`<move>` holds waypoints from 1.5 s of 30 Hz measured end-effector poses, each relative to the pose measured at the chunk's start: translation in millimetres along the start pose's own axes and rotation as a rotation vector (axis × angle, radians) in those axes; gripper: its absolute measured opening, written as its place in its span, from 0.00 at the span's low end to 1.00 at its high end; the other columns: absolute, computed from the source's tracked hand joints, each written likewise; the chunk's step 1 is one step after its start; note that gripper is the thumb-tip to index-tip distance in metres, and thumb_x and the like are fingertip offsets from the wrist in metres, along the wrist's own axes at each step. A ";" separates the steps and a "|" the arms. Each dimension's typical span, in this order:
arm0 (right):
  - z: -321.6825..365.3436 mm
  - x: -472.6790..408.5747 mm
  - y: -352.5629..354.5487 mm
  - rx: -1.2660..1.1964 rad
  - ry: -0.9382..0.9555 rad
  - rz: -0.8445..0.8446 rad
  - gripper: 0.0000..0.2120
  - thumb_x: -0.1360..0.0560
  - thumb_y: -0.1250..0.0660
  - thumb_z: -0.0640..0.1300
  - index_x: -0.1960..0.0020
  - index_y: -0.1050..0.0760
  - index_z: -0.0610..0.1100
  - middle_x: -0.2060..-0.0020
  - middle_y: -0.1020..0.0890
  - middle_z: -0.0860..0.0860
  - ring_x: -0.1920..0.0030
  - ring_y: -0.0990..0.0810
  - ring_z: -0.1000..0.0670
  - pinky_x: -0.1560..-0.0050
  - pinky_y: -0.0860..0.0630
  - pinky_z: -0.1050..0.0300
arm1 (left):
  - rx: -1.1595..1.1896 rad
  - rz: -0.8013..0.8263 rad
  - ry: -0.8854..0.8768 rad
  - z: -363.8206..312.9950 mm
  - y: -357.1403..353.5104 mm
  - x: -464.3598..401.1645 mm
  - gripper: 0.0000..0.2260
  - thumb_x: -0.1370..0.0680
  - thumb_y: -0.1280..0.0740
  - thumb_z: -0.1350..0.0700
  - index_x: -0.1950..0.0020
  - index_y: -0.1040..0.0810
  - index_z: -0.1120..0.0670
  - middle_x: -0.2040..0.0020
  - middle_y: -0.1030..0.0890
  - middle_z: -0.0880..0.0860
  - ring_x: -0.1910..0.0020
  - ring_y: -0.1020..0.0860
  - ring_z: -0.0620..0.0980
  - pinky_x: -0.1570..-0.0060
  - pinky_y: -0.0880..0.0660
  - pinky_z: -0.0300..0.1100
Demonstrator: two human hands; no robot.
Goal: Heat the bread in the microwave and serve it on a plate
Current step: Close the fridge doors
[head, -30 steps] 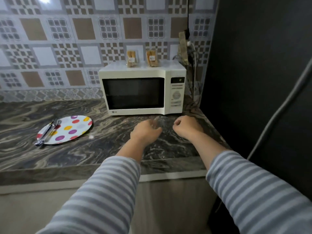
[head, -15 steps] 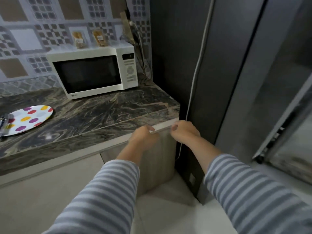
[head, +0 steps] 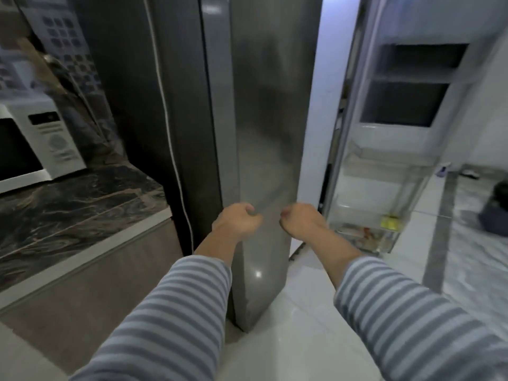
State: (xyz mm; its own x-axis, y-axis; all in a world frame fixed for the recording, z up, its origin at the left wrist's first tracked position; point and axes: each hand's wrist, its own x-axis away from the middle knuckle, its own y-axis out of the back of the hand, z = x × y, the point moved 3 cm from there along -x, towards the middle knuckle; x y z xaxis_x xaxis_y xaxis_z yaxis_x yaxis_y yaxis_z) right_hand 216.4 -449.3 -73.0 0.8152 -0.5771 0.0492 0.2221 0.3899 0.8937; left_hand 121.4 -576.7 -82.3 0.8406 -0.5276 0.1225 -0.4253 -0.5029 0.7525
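Both hands are held out in front of the grey refrigerator (head: 264, 127), with striped sleeves (head: 176, 312) drawn back from the wrists. The left hand (head: 237, 222) and the right hand (head: 301, 220) are seen with fingers curled loosely inward; nothing is grasped by either, and no contact with the refrigerator can be made out.

Beyond the right fingertips, an open refrigerator door (head: 390, 149) is seen, with clear shelves on its inner side; a small yellow item (head: 389, 222) sits in the lowest shelf, its label too blurred to be read.

Well to the left of the left fingers, the white microwave (head: 41, 144) is set on the dark marbled counter (head: 68, 210), its door closed. A dark display and printed panel markings are visible, but none can be read. A white cable (head: 170, 138) runs down the refrigerator's side. The bread cannot be located.
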 end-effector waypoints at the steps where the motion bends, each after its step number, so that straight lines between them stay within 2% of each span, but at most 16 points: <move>1: -23.4 -4.8 15.8 -0.008 -0.022 -0.028 0.17 0.26 0.43 0.47 0.43 0.21 0.44 0.41 0.20 0.42 0.42 0.22 0.40 0.47 0.26 0.54 | 0.020 0.009 -0.024 -22.0 -15.5 -5.8 0.19 0.26 0.36 0.45 0.36 0.26 0.46 0.38 0.24 0.48 0.40 0.24 0.52 0.38 0.28 0.47; 5: -115.9 -34.5 77.9 0.006 -0.063 -0.088 0.15 0.24 0.40 0.47 0.40 0.22 0.46 0.40 0.21 0.44 0.40 0.23 0.42 0.42 0.24 0.52 | 0.053 0.031 -0.122 -111.9 -82.7 -38.4 0.17 0.27 0.35 0.47 0.39 0.24 0.49 0.39 0.22 0.51 0.41 0.24 0.54 0.39 0.27 0.48; 9: -201.5 -58.5 131.9 0.034 -0.114 -0.139 0.15 0.23 0.39 0.47 0.40 0.22 0.45 0.40 0.21 0.43 0.42 0.23 0.42 0.45 0.24 0.53 | 0.071 0.082 -0.164 -195.1 -145.1 -67.4 0.17 0.24 0.36 0.48 0.36 0.26 0.52 0.35 0.25 0.52 0.37 0.26 0.54 0.37 0.29 0.47; 12: -260.5 -73.6 160.0 0.053 -0.149 -0.154 0.14 0.23 0.39 0.46 0.41 0.21 0.43 0.42 0.20 0.42 0.42 0.22 0.42 0.45 0.24 0.52 | 0.071 0.136 -0.180 -244.6 -186.9 -86.0 0.12 0.24 0.36 0.48 0.42 0.25 0.48 0.42 0.23 0.52 0.42 0.25 0.53 0.38 0.28 0.48; 16: -331.6 -98.3 182.1 0.026 -0.225 -0.156 0.15 0.25 0.38 0.44 0.42 0.21 0.42 0.42 0.19 0.43 0.42 0.22 0.41 0.43 0.24 0.52 | 0.041 0.196 -0.196 -300.4 -242.3 -118.8 0.22 0.32 0.39 0.42 0.42 0.23 0.49 0.41 0.21 0.55 0.42 0.24 0.55 0.40 0.27 0.51; 21: -408.7 -148.2 203.4 -0.022 -0.339 -0.183 0.14 0.26 0.38 0.44 0.43 0.20 0.44 0.44 0.19 0.44 0.43 0.22 0.42 0.42 0.24 0.51 | -0.003 0.291 -0.254 -360.4 -303.1 -174.3 0.19 0.26 0.36 0.45 0.37 0.26 0.47 0.35 0.25 0.51 0.37 0.27 0.52 0.37 0.29 0.48; 27: -481.2 -232.5 255.6 -0.052 -0.432 -0.265 0.14 0.24 0.38 0.46 0.42 0.21 0.47 0.44 0.19 0.45 0.41 0.23 0.44 0.44 0.26 0.55 | -0.047 0.332 -0.339 -449.8 -349.9 -271.1 0.18 0.27 0.36 0.45 0.38 0.25 0.45 0.34 0.25 0.49 0.36 0.27 0.52 0.35 0.31 0.48; 32: -530.7 -295.5 316.2 -0.043 -0.450 -0.352 0.15 0.24 0.39 0.47 0.40 0.22 0.48 0.46 0.18 0.46 0.45 0.21 0.44 0.46 0.24 0.53 | -0.056 0.210 -0.457 -545.9 -360.9 -343.3 0.15 0.26 0.37 0.47 0.39 0.24 0.45 0.37 0.23 0.50 0.39 0.25 0.53 0.39 0.28 0.46; 36: -568.7 -337.7 369.4 -0.061 -0.476 -0.436 0.16 0.26 0.39 0.47 0.40 0.22 0.49 0.43 0.19 0.46 0.44 0.21 0.45 0.45 0.24 0.53 | -0.094 0.086 -0.581 -619.6 -360.8 -373.3 0.13 0.24 0.37 0.48 0.41 0.24 0.46 0.38 0.23 0.49 0.39 0.25 0.53 0.44 0.29 0.45; 40: -599.9 -385.1 420.3 -0.087 -0.429 -0.505 0.15 0.25 0.38 0.47 0.41 0.21 0.48 0.43 0.18 0.45 0.44 0.21 0.44 0.44 0.24 0.53 | -0.038 -0.159 -0.719 -682.9 -360.9 -392.1 0.13 0.24 0.37 0.50 0.39 0.25 0.48 0.38 0.25 0.50 0.40 0.27 0.52 0.43 0.29 0.48; 43: -619.3 -424.8 457.5 -0.110 -0.340 -0.531 0.14 0.25 0.38 0.48 0.41 0.22 0.49 0.44 0.18 0.45 0.49 0.18 0.43 0.44 0.22 0.51 | -0.017 -0.406 -0.829 -717.6 -371.7 -403.9 0.16 0.24 0.37 0.52 0.36 0.28 0.49 0.34 0.28 0.49 0.35 0.32 0.51 0.39 0.33 0.48; 45: -626.7 -448.8 484.8 -0.077 -0.246 -0.561 0.16 0.24 0.39 0.49 0.38 0.23 0.49 0.43 0.20 0.44 0.46 0.20 0.43 0.44 0.24 0.54 | -0.028 -0.560 -0.861 -738.4 -380.1 -412.9 0.19 0.25 0.36 0.52 0.34 0.31 0.49 0.31 0.31 0.49 0.30 0.36 0.50 0.35 0.37 0.49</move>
State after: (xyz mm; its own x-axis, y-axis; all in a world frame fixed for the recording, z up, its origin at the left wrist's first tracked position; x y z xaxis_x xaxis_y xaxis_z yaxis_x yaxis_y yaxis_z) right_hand 293.4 448.5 58.7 0.4179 -0.8542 -0.3093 0.6269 0.0247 0.7787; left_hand 183.6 337.9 58.9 0.3859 -0.5401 -0.7479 -0.0292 -0.8174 0.5753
